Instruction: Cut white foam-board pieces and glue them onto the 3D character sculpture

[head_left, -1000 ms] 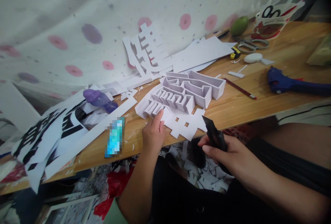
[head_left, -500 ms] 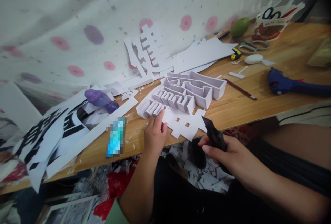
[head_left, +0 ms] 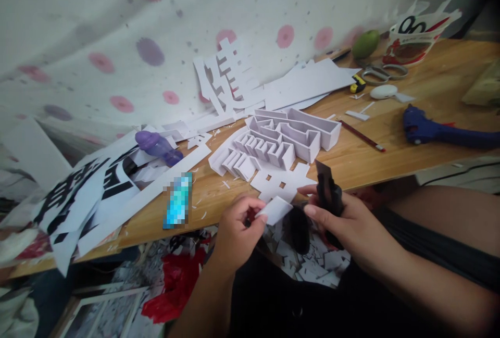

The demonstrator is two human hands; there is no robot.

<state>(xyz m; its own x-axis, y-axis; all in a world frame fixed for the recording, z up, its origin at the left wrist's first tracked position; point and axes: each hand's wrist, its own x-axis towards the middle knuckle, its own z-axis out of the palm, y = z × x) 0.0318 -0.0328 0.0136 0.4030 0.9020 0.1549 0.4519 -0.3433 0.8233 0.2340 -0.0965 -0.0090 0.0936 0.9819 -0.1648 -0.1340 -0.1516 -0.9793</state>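
My left hand (head_left: 240, 228) pinches a small white piece of foam board (head_left: 277, 210) between thumb and fingers, held just off the table's front edge. A black utility knife (head_left: 329, 195) is gripped in my right hand (head_left: 347, 221), its blade pointing up and away from me. Beyond both hands sits a white three-dimensional letter form (head_left: 308, 142) with upright walls. In front of it, a flat white cutout with square holes (head_left: 289, 180) lies near the edge. Another white cut character (head_left: 224, 85) leans against the curtain behind.
A blue glue gun (head_left: 429, 127), a dark red pencil (head_left: 363, 136) and grey scissors (head_left: 385, 73) lie to the right. On the left are a purple bottle (head_left: 158, 148), a pixelated phone-like item (head_left: 177, 202) and printed sheets (head_left: 78, 192). Scraps (head_left: 312, 260) cover the floor below.
My left hand has drawn back from the letter form toward me and now holds a small white piece. My right hand keeps the knife, its blade turned slightly more upright.
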